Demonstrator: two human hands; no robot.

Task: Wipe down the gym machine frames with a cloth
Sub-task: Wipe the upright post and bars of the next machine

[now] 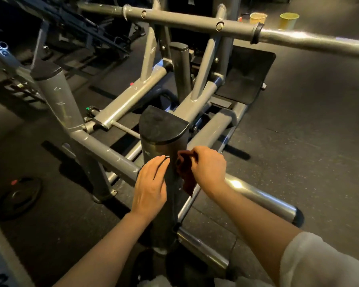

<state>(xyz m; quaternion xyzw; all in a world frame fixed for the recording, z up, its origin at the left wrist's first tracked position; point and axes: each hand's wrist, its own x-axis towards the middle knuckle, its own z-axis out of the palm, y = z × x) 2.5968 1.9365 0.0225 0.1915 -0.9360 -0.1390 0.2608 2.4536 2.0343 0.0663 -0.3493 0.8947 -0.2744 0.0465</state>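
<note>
A grey gym machine frame fills the view, with an upright post (162, 150) capped in black plastic right in front of me. My right hand (208, 165) grips a dark red cloth (184, 172) and holds it against the right side of that post, part of the cloth hanging below the fingers. My left hand (150, 184) lies flat with straight fingers on the left side of the same post, below the cap.
A long grey bar (187, 21) crosses the top of the view. Chrome weight pegs (263, 197) stick out low on the right. A black weight plate (19, 196) lies on the floor at left. Two paper cups (257, 18) stand on the floor at the back right.
</note>
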